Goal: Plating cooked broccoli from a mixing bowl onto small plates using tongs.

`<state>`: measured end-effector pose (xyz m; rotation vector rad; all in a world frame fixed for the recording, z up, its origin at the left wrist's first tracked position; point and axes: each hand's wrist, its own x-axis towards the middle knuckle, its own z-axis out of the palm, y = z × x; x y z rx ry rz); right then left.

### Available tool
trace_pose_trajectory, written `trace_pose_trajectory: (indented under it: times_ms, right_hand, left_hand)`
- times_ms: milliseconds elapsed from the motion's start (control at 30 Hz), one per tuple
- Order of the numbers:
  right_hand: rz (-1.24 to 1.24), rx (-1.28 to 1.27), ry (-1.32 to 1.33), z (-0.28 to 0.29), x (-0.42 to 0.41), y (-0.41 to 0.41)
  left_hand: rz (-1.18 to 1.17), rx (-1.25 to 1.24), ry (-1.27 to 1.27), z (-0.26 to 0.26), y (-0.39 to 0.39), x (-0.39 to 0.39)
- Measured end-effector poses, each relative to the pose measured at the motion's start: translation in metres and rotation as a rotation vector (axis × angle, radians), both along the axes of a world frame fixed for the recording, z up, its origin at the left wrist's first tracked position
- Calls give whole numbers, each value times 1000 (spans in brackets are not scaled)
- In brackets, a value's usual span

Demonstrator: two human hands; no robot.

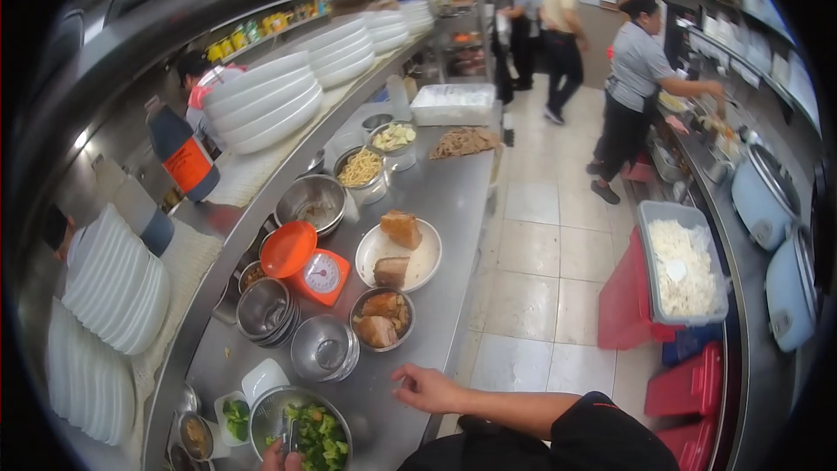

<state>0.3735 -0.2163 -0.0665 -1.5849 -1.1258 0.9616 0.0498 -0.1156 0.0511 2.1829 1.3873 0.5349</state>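
My left hand (282, 460) shows at the bottom edge, mostly cut off by the frame. It grips what look like metal tongs (292, 433) over a perforated steel colander (263, 405) of broccoli florets (322, 435). Loosely curled, my right hand (425, 390) hovers by the counter's edge and holds nothing. Beyond it stands a steel bowl (354, 335) of browned meat chunks. Stacked steel bowls (325, 348) are left of that one. A white bowl (428, 260) farther up holds two meat blocks (401, 229). Beside it sits an orange dial scale (322, 273).
Stacked white plates (265, 104) and a dark sauce bottle (183, 150) line the shelf on the left. Noodles (360, 167) and sliced meat (463, 142) are farther along the counter (444, 190). Across the tiled aisle, a person (637, 72) works near a rice tub (685, 268).
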Motion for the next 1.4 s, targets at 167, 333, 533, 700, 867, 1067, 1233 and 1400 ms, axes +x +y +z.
trace_pose_trajectory:
  times_ms: [167,333,533,700,867,1067,1233,1400]
  right_hand:
    - [-190,-54,-89,14,-6,-58]
    - [-345,-101,-106,19,8,-129]
    - [-587,-86,-125,-8,56,-188]
    - [-762,-88,-143,-44,108,-259]
    - [-853,-153,-205,-65,182,-323]
    - [-1088,-302,-184,-67,254,-424]
    - [-1335,-516,-289,-95,277,-533]
    - [-1660,-595,-304,-69,302,-616]
  left_hand:
    - [13,-430,-289,2,-5,15]
    - [-367,-1,-31,-58,-4,42]
    - [-526,-98,-50,-45,-43,114]
    - [-536,-172,23,-101,-50,160]
    - [-528,-338,181,-138,-70,252]
    - [-666,-202,280,-223,-78,339]
    - [-604,-568,424,-318,-69,367]
    - [-619,-634,398,-349,-68,424]
